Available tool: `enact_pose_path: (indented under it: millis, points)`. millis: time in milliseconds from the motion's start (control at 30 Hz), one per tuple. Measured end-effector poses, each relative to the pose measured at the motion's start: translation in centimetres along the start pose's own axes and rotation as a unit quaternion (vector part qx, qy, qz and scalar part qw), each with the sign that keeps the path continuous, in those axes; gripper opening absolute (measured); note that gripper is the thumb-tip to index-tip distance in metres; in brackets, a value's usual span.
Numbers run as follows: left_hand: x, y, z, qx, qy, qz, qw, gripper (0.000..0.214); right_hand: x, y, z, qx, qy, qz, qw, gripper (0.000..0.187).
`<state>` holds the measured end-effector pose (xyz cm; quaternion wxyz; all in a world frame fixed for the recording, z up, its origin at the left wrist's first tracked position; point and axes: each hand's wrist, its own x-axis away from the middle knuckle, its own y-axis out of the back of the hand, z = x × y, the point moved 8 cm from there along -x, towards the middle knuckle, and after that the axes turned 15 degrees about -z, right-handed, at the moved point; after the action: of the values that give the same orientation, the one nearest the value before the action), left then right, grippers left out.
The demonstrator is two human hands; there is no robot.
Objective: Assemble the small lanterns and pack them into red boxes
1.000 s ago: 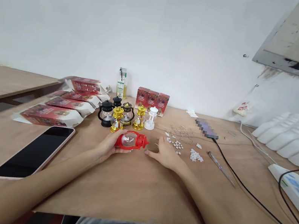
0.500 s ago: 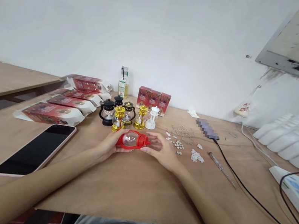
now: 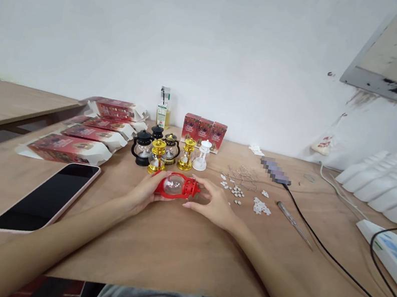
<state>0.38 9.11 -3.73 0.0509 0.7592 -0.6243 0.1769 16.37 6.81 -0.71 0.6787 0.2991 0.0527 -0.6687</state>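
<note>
A small red toy lantern point(image 3: 176, 186) with a clear globe lies on its side on the wooden table point(image 3: 173, 251), held between both hands. My left hand point(image 3: 144, 193) cups its base end, fingers curled around it. My right hand point(image 3: 212, 202) pinches the lantern's top end with thumb and fingers. Behind it stand several finished mini lanterns point(image 3: 167, 152) in black, gold and white. To the right lie small white parts point(image 3: 260, 207), tiny round pieces point(image 3: 237, 192) and thin wire bits point(image 3: 242, 174).
A phone point(image 3: 47, 197) lies screen-up at left, beside red flat packs point(image 3: 81, 141). Three red boxes point(image 3: 203, 130) and a small bottle point(image 3: 162, 108) stand by the wall. A thin tool point(image 3: 294, 224), black cables point(image 3: 339, 263), a power strip point(image 3: 391, 257) and white trays point(image 3: 393, 186) are at right.
My right hand moved left from the loose parts on the table to the red lantern's top end and closed on it. The left hand kept its hold.
</note>
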Motion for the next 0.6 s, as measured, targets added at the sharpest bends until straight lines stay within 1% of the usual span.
enact_pose_path:
  millis: [267, 467, 600]
  points:
    - [0.41, -0.04, -0.18, 0.005, 0.009, -0.010, 1.000, 0.017, -0.03, 0.31, -0.24, 0.006, -0.033, -0.021, 0.999, 0.068]
    - [-0.11, 0.00, 0.06, 0.010, 0.010, -0.005, 1.000, 0.017, -0.01, 0.24, -0.46, 0.010, -0.008, -0.018, 1.000, 0.070]
    - [-0.03, -0.04, 0.09, 0.012, 0.016, -0.003, 1.000, 0.018, 0.02, 0.35, -0.26, 0.037, 0.029, -0.015, 0.999, 0.070]
